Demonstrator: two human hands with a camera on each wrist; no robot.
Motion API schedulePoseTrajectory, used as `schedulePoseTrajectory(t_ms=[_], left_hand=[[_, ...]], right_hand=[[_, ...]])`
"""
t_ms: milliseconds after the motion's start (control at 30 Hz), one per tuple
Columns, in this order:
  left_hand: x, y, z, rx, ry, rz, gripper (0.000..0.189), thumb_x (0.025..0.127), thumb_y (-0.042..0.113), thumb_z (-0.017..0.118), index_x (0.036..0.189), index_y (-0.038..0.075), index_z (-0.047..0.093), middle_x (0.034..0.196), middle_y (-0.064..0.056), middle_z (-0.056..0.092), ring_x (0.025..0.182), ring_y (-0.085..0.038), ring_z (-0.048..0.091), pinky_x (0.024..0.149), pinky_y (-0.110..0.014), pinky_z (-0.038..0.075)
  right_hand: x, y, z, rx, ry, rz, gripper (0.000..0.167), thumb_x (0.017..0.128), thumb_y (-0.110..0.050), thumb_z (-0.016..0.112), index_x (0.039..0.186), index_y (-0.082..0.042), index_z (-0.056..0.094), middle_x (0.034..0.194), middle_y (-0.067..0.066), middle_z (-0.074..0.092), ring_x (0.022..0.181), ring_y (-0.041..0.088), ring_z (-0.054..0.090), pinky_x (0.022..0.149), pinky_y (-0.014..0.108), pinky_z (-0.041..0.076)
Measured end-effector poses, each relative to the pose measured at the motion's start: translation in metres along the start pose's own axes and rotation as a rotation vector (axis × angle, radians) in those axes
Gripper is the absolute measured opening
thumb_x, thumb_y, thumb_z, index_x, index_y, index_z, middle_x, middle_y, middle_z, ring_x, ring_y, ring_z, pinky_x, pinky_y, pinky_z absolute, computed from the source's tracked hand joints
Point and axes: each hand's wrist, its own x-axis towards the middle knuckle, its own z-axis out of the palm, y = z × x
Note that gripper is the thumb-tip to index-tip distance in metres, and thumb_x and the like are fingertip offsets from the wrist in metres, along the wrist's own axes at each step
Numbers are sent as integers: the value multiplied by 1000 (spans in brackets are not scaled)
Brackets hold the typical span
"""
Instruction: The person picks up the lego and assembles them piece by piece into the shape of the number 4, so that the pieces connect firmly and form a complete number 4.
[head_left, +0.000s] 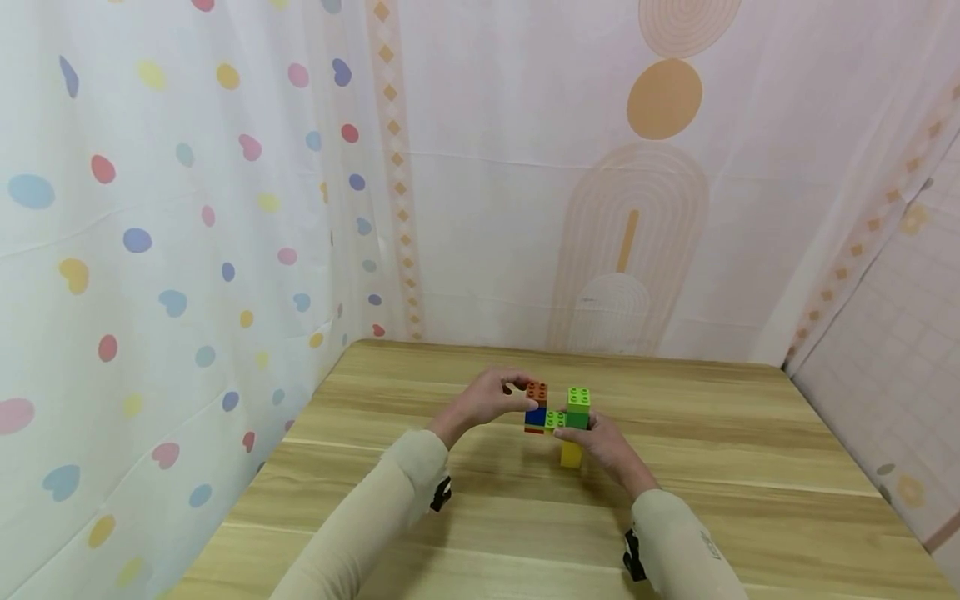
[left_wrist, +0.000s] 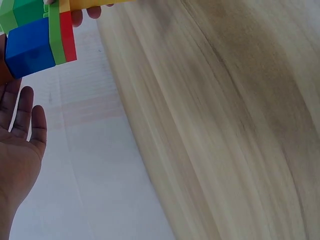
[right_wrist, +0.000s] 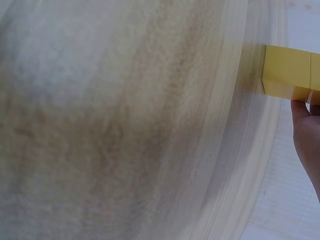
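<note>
A joined toy brick build is held over the table between both hands. My left hand [head_left: 495, 397] pinches its left column at the top, where an orange-brown brick [head_left: 537, 392] sits on a blue brick [head_left: 536, 417]. Below the blue one, a light green piece [left_wrist: 56, 37] and a thin red piece [left_wrist: 68, 36] show in the left wrist view. A low light green studded piece [head_left: 555, 419] links the columns. My right hand [head_left: 606, 443] grips the right column around its dark green brick [head_left: 577, 421], with a bright green brick [head_left: 578, 398] above and yellow bricks [right_wrist: 286, 72] below.
The wood-grain table [head_left: 720, 467] spreads beneath both hands. A patterned curtain [head_left: 480, 233] hangs behind the table's back edge, and a dotted curtain [head_left: 187, 275] runs along the left side.
</note>
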Motion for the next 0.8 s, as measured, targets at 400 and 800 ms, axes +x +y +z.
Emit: schedulePoseTrajectory(t_ms=[400, 800], left_hand=[[2, 0, -1, 47, -11, -5, 26, 92, 30, 73, 115, 19, 73, 107, 4, 66, 96, -16, 59, 83, -36, 50], [1, 0, 0, 19, -49, -17, 26, 96, 29, 68, 117, 14, 69, 104, 2, 67, 96, -15, 61, 86, -37, 51]], right_hand=[[1, 2, 0, 15, 1, -18, 45, 91, -26, 74, 129, -5, 61, 116, 8, 67, 105, 21, 58, 98, 45, 42], [-2, -1, 0, -12, -4, -22, 48, 92, -29, 73, 131, -5, 59, 116, 9, 66, 104, 22, 57, 95, 44, 42]])
